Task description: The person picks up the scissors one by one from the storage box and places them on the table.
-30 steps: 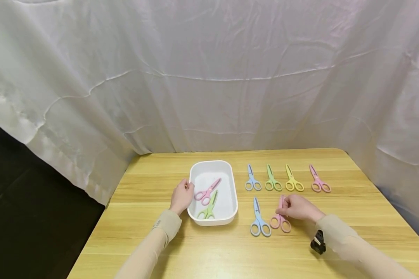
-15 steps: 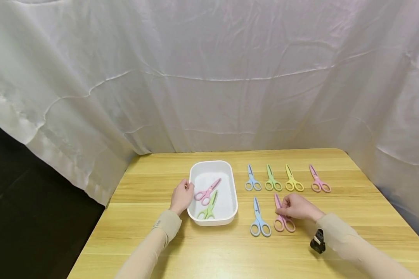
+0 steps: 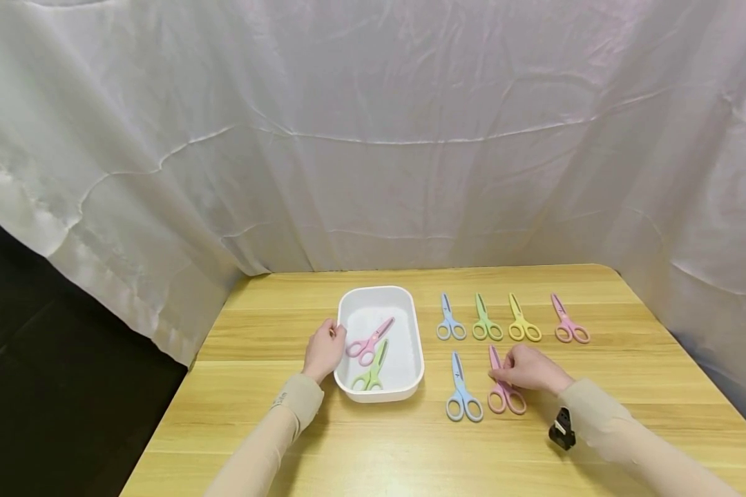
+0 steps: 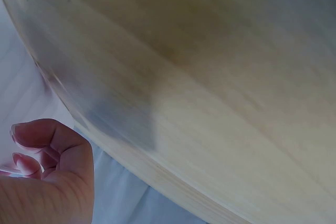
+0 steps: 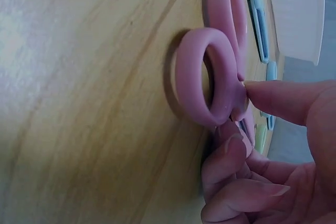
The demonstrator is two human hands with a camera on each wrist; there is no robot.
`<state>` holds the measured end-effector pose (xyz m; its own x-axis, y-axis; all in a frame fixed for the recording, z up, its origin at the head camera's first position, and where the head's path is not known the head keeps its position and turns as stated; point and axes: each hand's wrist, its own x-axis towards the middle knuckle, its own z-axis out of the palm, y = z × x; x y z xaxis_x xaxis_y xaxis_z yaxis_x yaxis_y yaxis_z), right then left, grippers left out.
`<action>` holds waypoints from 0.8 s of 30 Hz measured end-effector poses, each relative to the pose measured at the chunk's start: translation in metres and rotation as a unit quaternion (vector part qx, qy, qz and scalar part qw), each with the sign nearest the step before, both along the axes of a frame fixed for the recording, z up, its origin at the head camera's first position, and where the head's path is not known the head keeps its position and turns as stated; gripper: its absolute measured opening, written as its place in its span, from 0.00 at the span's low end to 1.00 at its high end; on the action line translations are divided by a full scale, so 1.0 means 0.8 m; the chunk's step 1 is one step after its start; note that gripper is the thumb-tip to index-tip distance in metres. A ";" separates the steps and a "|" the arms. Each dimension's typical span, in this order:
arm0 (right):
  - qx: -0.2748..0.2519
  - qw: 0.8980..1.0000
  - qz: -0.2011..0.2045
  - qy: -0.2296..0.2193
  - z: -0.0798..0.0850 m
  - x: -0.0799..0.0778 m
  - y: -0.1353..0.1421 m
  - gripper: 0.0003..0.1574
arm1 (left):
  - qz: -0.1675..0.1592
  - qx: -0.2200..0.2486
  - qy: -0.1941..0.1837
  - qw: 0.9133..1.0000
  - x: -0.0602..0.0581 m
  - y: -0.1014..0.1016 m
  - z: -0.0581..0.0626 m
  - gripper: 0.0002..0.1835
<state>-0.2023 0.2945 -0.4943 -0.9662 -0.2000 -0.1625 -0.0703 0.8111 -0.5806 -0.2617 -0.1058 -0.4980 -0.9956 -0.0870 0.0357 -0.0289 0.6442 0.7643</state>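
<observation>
On the right side of the table, my right hand point(image 3: 530, 368) pinches a pair of pink scissors point(image 3: 496, 356) near the pivot, between thumb and fingers. The scissors lie with blades pointing away and finger loops towards me. In the right wrist view the pink loops point(image 5: 189, 87) stand close over the wood. Beside them on the left lies a pair of light blue scissors point(image 3: 458, 376). My left hand point(image 3: 323, 353) grips the left rim of a white plastic bin point(image 3: 418, 338). Inside it rest pink scissors point(image 3: 373, 338) and green scissors point(image 3: 374, 373).
Behind my right hand, a row of scissors runs along the table: blue point(image 3: 446, 310), green point(image 3: 481, 310), yellow point(image 3: 516, 310) and pink point(image 3: 561, 314). A pale curtain point(image 3: 410, 172) hangs behind the wooden table point(image 3: 373, 449).
Since a second ago, the pink scissors under my right hand have turned, blade tips going left and loops right. They now lie nearly parallel to the blue pair. My left hand has stayed put.
</observation>
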 end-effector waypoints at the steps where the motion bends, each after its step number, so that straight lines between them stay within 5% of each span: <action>1: 0.001 1.000 -0.001 0.000 0.000 0.000 0.000 0.23 | 0.000 0.001 -0.001 1.000 0.000 0.000 0.000 0.12; 24: -0.007 1.000 -0.001 -0.014 0.009 0.005 -0.004 0.28 | -0.001 0.001 0.007 1.000 0.000 -0.002 -0.001 0.12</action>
